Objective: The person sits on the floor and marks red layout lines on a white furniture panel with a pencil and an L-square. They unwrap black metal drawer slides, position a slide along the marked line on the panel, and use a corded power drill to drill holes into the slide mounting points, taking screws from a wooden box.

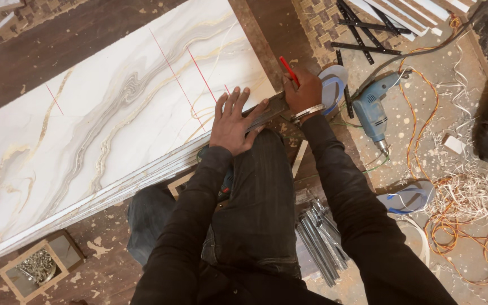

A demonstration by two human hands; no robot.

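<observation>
Presently the left hand (231,121) lies flat and open, fingers spread, pressing a dark metal straightedge (266,112) against the near corner of a large white marble-patterned panel with grey and gold veins (103,124). That pressure appears meant to keep the straightedge from slipping on the glossy face. The right hand (303,90), just beside the left and touching the far end of the straightedge, is closed around a thin red pencil (289,70), tip down at the panel's edge, apparently set to mark along the metal. A metal bracelet sits on the right wrist.

Thin red lines (182,73) already cross the panel beyond the left fingertips. The panel rests on a stack of similar sheets, over the person's knees and the floor (470,73).

Both arms, in dark sleeves, reach forward and converge, the left elbow bent closer to the body, the right forearm angled inward.

Right of the right hand lie a blue electric drill (373,107) with orange cable (419,113), a round white-and-blue tape roll (334,85) touching the hand's far side, and black metal strips (362,28). Behind the right elbow sit a bundle of silver metal pieces (320,237) and a blue sandal (408,197). A small framed tray of screws (36,265) lies well behind the left arm.
</observation>
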